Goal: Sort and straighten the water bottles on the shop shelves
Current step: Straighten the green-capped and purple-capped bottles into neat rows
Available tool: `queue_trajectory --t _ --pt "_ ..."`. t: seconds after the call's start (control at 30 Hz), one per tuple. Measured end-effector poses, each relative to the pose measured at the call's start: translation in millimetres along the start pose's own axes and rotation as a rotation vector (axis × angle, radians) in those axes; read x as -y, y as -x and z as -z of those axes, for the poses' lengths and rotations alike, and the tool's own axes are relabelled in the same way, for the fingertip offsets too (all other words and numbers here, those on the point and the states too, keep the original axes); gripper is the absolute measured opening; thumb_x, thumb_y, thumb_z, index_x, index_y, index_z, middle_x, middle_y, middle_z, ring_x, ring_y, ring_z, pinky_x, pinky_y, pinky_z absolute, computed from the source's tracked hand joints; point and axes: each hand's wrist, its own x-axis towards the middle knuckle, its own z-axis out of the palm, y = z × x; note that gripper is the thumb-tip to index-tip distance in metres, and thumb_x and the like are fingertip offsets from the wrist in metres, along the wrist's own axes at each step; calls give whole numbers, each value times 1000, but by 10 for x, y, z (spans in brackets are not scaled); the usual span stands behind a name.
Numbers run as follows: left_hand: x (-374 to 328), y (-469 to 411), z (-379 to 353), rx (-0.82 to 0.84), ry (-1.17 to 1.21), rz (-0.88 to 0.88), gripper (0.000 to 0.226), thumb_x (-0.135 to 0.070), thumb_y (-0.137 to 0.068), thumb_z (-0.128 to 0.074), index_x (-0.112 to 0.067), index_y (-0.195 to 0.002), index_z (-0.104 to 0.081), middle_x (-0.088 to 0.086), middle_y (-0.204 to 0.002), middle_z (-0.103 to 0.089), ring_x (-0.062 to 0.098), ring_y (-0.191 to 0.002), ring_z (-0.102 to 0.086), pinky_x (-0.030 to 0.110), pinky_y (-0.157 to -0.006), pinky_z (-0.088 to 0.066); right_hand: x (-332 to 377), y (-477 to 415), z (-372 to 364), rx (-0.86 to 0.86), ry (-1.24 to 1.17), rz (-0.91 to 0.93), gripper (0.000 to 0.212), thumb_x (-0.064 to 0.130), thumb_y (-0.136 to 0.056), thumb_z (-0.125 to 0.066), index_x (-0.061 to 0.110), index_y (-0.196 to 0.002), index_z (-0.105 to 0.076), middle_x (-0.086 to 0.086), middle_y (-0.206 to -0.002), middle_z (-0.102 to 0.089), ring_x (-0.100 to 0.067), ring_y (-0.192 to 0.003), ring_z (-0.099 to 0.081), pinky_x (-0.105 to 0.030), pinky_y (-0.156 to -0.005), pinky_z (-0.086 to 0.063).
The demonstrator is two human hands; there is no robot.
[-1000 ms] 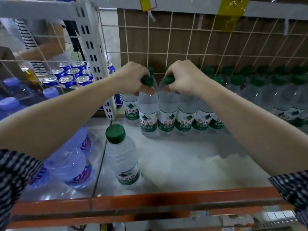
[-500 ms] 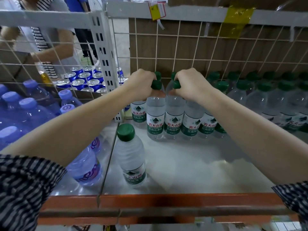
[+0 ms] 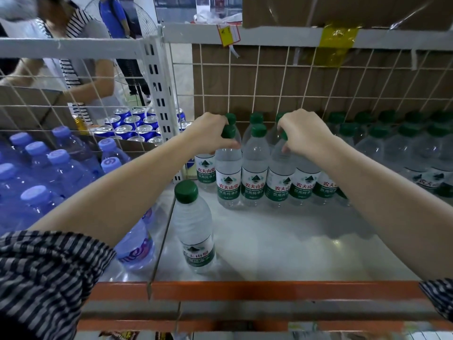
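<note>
Bottles (image 3: 255, 168) stand upright in a row at the far side of the shelf (image 3: 282, 241), long axes vertical, labels towards me. My left hand (image 3: 210, 136) curls round one top, my right hand (image 3: 304, 136) round another, one bottle between. A stray bottle (image 3: 193, 224) (also upright) stands near, beside my left arm.

The pale shelf (image 3: 282, 241), orange along its front edge, carries green-capped bottles (image 3: 255, 177) in rows at its back edge and a lone bottle (image 3: 193, 229) upright near its front-left corner
</note>
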Motion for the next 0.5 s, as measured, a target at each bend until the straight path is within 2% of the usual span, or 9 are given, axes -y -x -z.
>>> queue_trajectory --t 0.1,0.2,0.3,0.37,0.43,0.5 --pt "-39 65 40 41 1 17 45 -48 -87 -66 -6 -103 -59 4 -83 -63 20 -71 -64 35 -71 -56 -26 32 -62 -53 -15 -4 36 16 -77 -82 4 -108 -68 -15 -96 -69 -34 -84 -66 -40 -70 -56" --pt "-41 210 176 135 118 56 43 -44 -94 -57 -8 -117 -57 8 -100 -67 19 -83 -69 32 -73 -60 13 144 -154 -226 -13 33 23 8 -84 -71 10 -106 -66 -12 -104 -59 -34 -77 -62 -38 -63 -52" --pt "-14 474 333 79 207 74 40 -42 -98 -49 -11 -122 -58 3 -107 -67 12 -86 -68 24 -67 -58 148 354 -248 -350 -170 131 22 7 -90 -60 11 -111 -65 -11 -113 -54 -33 -77 -61 -39 -67 -52" --pt "-7 699 371 33 333 100 38 -43 -101 -42 -15 -119 -62 1 -107 -69 12 -86 -70 27 -71 -59 287 521 -329 -327 -284 185 23 17 -93 -58 12 -115 -65 -10 -116 -56 -32 -87 -62 -38 -73 -52" --pt "3 945 343 -6 492 158 44 -45 -103 -34 -16 -115 -65 3 -104 -72 18 -88 -72 37 -81 -59 426 658 -503 -235 -353 197 23 25 -94 -57 15 -113 -67 -8 -112 -61 -31 -95 -61 -40 -80 -52" --pt "32 1201 222 -70 655 210 53 -48 -103 -28 -15 -110 -67 6 -99 -75 23 -91 -72 39 -85 -55 570 833 -742 -123 -378 235 23 28 -93 -57 16 -109 -68 -7 -106 -64 -30 -96 -61 -40 -81 -52"
